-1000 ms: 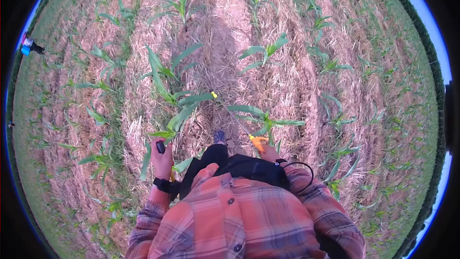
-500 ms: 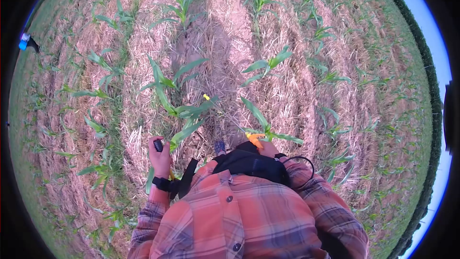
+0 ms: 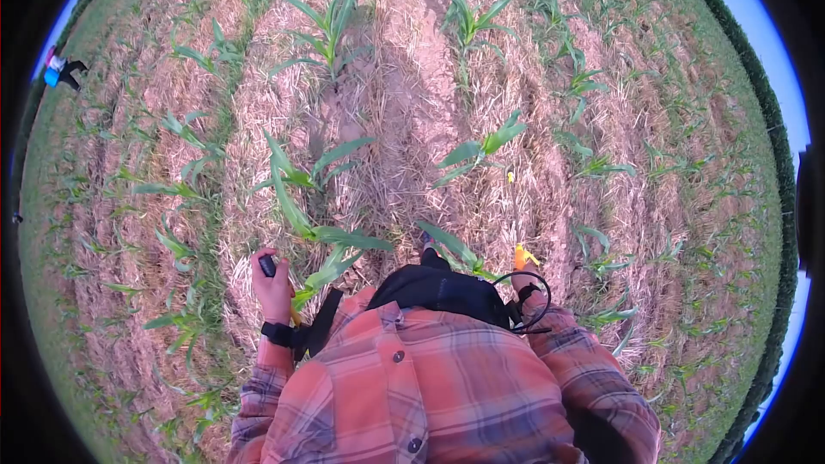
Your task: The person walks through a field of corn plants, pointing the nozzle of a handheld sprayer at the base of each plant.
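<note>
My left hand (image 3: 273, 290) is closed around a small black device (image 3: 267, 265), with a black strap on the wrist. My right hand (image 3: 528, 280) grips the orange handle (image 3: 523, 255) of a thin wand, whose yellow tip (image 3: 510, 177) points forward over the straw. A black cable (image 3: 550, 299) loops beside the right wrist. A black bag (image 3: 443, 294) lies across my front. Close to the left hand are the leaves of a young green plant (image 3: 331, 266); another plant (image 3: 460, 247) stands between the hands.
Rows of young plants (image 3: 331, 30) grow in soil covered with dry straw (image 3: 404, 103). Another person (image 3: 62, 69) with something blue is far off at the upper left. A dark line of trees (image 3: 760, 94) borders the field on the right. One shoe (image 3: 427, 241) shows below me.
My right hand and the wand have swung to the right, and the yellow tip has moved right. The left hand has shifted slightly left. More of the distant person shows.
</note>
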Available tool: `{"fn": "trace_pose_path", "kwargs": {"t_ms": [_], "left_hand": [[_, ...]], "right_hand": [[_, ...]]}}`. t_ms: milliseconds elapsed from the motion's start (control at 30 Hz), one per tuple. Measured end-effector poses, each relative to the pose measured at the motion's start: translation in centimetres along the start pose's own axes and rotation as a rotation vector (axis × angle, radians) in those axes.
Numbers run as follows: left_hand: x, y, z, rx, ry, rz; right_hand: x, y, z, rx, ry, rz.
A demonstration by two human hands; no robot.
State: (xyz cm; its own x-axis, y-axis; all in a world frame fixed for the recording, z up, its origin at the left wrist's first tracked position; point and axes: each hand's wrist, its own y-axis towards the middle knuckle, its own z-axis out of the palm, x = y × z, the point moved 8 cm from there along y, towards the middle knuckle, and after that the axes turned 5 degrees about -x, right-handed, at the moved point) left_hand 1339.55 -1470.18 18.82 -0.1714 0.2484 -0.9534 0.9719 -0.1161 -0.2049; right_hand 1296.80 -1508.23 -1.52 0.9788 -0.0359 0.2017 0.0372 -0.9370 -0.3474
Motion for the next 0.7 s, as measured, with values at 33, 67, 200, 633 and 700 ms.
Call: {"fn": "trace_pose_path", "kwargs": {"t_ms": [33,67,200,633,700], "left_hand": [[-0.1,0.3,0.5,-0.006,0.006,0.003],[-0.3,0.8,1.2,-0.005,-0.005,0.011],[-1.8,1.9,4.2,0.002,0.006,0.01],[-5.1,4.3,10.7,-0.033,0.088,0.007],[-5.2,4.8,11.5,-0.027,0.059,0.011]], "right_hand": [[0.5,0.4,0.2,0.024,-0.012,-0.02],[1.2,1.1,0.5,0.058,-0.026,-0.045],[7.0,1.5,1.1,0.269,-0.126,-0.23],[20.9,2.8,7.7,0.653,0.073,-0.93],[21.7,2.7,8.8,0.758,0.048,-1.025]]}}
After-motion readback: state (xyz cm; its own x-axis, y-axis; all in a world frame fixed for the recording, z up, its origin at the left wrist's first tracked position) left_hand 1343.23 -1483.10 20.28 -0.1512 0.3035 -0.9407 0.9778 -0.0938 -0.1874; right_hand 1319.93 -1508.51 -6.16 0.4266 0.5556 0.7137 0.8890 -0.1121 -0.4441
